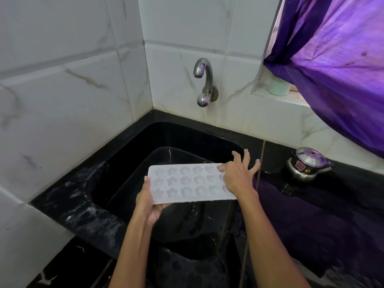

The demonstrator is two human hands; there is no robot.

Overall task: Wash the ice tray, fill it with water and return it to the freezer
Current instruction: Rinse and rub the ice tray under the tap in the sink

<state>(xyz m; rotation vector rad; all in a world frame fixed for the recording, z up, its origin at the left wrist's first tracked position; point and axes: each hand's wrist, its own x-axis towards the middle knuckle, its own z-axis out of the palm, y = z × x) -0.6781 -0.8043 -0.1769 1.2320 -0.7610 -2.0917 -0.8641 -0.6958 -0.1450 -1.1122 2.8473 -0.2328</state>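
The person holds the tray [187,182] over the black sink [128,142], roughly level and cavity side up, its long side running from 9 to 3 o'clock. The left hand [148,201] grips the tray's near-left corner, thumb on the top face and fingers curled beneath. The right hand [239,177] lies on the tray's right end with its fingers spread and fairly straight, pressing or rubbing rather than pinching; whether the thumb hooks under the edge cannot be told.

The tap [204,80], at 12 o'clock from the tray on the tiled wall, shows no stream of water. The star and flower cavities look empty, though a thin film of water would be hard to see. Wet streaks show on the counter [68,196] at 9 o'clock from the tray. A small steel pot [307,165] stands on the counter at 3 o'clock, well apart from the tray.

As a judgement, the task is in its early part: the tray is at the sink and being handled for washing. Rinsing, filling the cavities under the tap and carrying the tray to the freezer appear to be left. No freezer is in view.
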